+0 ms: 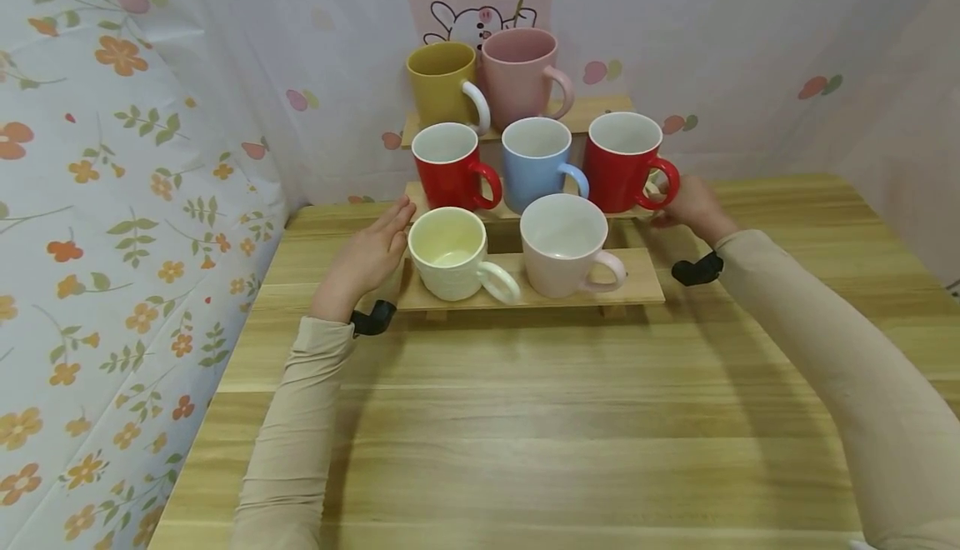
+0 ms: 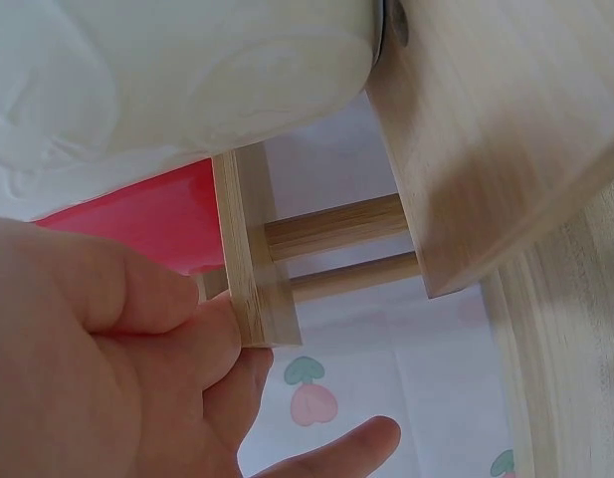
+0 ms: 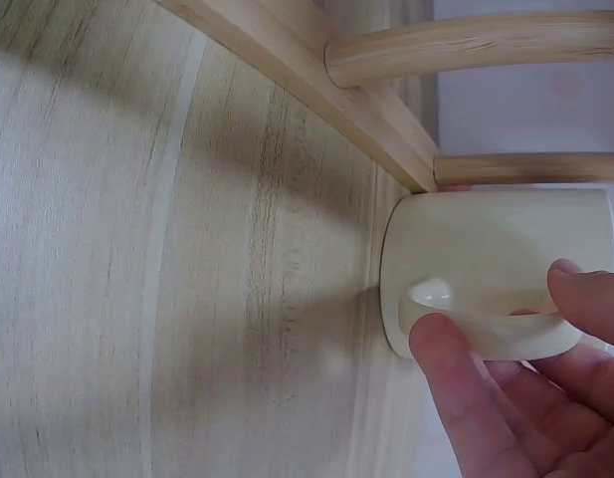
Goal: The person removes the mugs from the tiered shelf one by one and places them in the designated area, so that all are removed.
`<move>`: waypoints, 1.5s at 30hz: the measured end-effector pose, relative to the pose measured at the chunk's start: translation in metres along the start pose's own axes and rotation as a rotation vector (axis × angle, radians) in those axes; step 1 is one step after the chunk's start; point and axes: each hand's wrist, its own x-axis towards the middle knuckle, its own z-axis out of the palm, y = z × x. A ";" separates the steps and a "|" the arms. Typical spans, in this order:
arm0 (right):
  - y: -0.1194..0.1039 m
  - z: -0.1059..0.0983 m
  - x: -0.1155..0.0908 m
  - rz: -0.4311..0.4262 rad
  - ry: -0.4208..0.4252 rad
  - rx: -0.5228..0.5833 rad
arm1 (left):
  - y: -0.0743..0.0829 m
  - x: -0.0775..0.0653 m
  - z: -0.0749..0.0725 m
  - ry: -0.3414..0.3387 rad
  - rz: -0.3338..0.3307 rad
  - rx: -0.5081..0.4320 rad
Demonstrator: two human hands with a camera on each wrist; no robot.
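At the right end of the shelf stand, my right hand (image 1: pixel 693 204) pinches a cream mug (image 3: pixel 496 249) by its handle. The mug stands close against the wooden frame and is mostly hidden in the head view behind a red mug (image 1: pixel 621 167). My left hand (image 1: pixel 367 254) lies at the stand's left end, fingers fairly straight, fingertips touching the end of the middle shelf board (image 2: pixel 249 249). Near it are a pale yellow mug (image 1: pixel 448 258) on the front board and another red mug (image 1: pixel 450 171) on the middle board.
A light blue mug (image 1: pixel 534 167) stands between the red mugs. A pale pink mug (image 1: pixel 558 254) is on the front board (image 1: pixel 641 275). The top board (image 1: pixel 600 112) bears a mustard mug (image 1: pixel 442 87) and a pink mug (image 1: pixel 517 83). Patterned cloth (image 1: pixel 300 33) hangs behind the wooden table (image 1: pixel 525 433).
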 end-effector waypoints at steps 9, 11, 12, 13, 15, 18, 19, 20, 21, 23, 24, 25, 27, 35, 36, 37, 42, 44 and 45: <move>-0.001 -0.009 0.001 0.000 0.024 0.066 | 0.001 0.000 -0.001 0.004 0.006 -0.001; -0.002 -0.011 0.001 0.008 0.029 0.091 | 0.001 0.000 -0.001 0.006 0.005 0.000; -0.003 -0.012 0.001 0.011 0.030 0.095 | 0.001 0.000 -0.001 0.008 0.004 -0.001; -0.004 -0.013 0.001 0.014 0.035 0.097 | 0.001 0.000 -0.001 0.009 0.004 -0.001; -0.005 -0.014 0.001 0.022 0.040 0.089 | 0.001 0.000 -0.002 0.009 0.000 -0.003; -0.008 -0.016 -0.001 0.031 0.048 0.082 | 0.002 0.000 -0.002 0.003 -0.002 -0.006; -0.009 -0.016 -0.002 0.031 0.051 0.081 | 0.002 0.000 -0.002 0.000 -0.003 -0.005; -0.010 -0.017 -0.003 0.031 0.052 0.077 | 0.002 0.000 -0.002 -0.004 -0.003 -0.005; -0.011 -0.018 -0.003 0.031 0.055 0.069 | 0.002 0.000 -0.002 -0.007 -0.004 -0.005; -0.013 -0.020 -0.005 0.029 0.054 0.058 | 0.001 0.000 -0.002 -0.013 -0.007 -0.006; -0.014 -0.021 -0.006 0.028 0.053 0.050 | 0.001 0.000 -0.002 -0.015 -0.008 -0.007; -0.015 -0.022 -0.007 0.027 0.051 0.050 | 0.001 0.001 -0.002 -0.017 -0.008 -0.008; -0.018 -0.025 -0.008 0.030 0.045 0.045 | 0.002 0.001 -0.003 -0.020 -0.008 -0.011; -0.032 -0.035 -0.011 0.023 0.030 0.043 | 0.002 0.000 -0.001 -0.025 -0.011 -0.015; -0.034 -0.036 -0.012 0.021 0.031 0.035 | 0.002 0.000 -0.001 -0.025 -0.012 -0.015; -0.036 -0.037 -0.013 0.018 0.030 0.024 | 0.002 0.000 -0.001 -0.025 -0.014 -0.014; -0.045 -0.041 -0.017 0.021 0.027 -0.009 | 0.002 0.000 -0.001 -0.030 -0.017 -0.015; -0.048 -0.042 -0.018 0.022 0.033 -0.005 | 0.002 0.000 0.000 -0.029 -0.014 -0.014; -0.049 -0.043 -0.019 0.023 0.035 -0.004 | 0.002 0.000 0.000 -0.028 -0.012 -0.013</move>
